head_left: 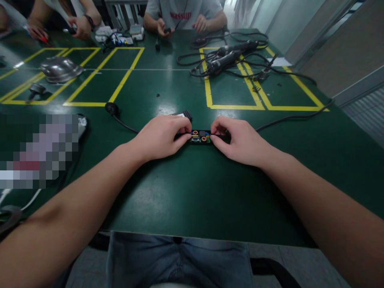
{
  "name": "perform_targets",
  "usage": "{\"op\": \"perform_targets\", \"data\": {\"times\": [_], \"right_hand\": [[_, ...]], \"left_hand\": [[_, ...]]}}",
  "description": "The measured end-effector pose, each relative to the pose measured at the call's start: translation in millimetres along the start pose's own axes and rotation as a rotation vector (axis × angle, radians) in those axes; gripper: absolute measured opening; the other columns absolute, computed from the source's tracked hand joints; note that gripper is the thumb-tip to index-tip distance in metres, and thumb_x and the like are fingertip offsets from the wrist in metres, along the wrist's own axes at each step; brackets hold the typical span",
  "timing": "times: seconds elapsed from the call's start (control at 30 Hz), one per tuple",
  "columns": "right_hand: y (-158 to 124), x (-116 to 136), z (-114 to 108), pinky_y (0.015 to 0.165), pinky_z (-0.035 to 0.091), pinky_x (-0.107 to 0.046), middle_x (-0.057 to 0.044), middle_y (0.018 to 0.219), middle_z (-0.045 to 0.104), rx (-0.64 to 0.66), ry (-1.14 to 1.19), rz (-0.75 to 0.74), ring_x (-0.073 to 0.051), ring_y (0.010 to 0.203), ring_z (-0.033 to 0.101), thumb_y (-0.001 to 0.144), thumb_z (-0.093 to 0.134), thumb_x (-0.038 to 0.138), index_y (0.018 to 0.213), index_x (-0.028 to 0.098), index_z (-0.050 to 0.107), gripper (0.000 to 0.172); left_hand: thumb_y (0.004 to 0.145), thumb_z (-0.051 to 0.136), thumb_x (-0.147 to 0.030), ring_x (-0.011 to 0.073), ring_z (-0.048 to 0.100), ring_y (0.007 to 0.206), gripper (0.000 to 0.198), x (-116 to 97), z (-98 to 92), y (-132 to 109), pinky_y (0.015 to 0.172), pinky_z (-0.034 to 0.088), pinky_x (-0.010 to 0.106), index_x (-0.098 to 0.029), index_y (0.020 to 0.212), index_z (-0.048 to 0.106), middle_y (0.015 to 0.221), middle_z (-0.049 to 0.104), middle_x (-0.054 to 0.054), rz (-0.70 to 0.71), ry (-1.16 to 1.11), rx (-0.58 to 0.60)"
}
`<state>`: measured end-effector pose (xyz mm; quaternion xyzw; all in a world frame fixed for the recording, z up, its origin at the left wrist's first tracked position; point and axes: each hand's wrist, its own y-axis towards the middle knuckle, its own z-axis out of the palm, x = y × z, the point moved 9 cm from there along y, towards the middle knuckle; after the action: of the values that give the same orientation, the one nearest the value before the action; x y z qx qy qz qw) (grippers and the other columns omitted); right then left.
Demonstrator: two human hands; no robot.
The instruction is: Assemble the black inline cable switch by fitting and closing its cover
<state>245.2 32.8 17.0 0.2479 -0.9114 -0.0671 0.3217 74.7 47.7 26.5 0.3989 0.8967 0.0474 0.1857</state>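
On the green table before me lies a slim black casing with an exposed circuit board (200,136) in it; copper-coloured rings and small components show on the board. My left hand (163,136) pinches the casing's left end between thumb and fingers. At the other end, the fingers and thumb of my right hand (237,138) are closed on the casing in the same way. Just behind my left fingers sits a black ridged piece with a white label (185,115), partly hidden. A black cable with a round plug (112,108) emerges left of my left hand. Another cable (288,119) runs off to the right.
Beyond my hands, yellow tape marks rectangles on the table. A tangle of black cables and handheld tools (228,58) lies back right. A shiny metal bowl-like part (60,69) stands back left. A blurred-out object (45,148) is near my left arm. Other people's hands work across the table.
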Motion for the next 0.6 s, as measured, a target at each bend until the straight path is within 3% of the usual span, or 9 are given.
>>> {"op": "perform_targets", "data": {"times": [0.6], "right_hand": [[-1.9, 4.8, -4.1, 0.073, 0.043, -0.038, -0.005, 0.09, 0.068, -0.064, -0.001, -0.097, -0.023, 0.076, 0.057, 0.088, 0.065, 0.021, 0.091, 0.026, 0.058, 0.009]], "left_hand": [[0.103, 0.068, -0.035, 0.0196, 0.071, 0.082, 0.019, 3.8, -1.4, 0.0, 0.081, 0.054, 0.033, -0.018, 0.104, 0.076, 0.091, 0.077, 0.004, -0.029, -0.246, -0.052]]}}
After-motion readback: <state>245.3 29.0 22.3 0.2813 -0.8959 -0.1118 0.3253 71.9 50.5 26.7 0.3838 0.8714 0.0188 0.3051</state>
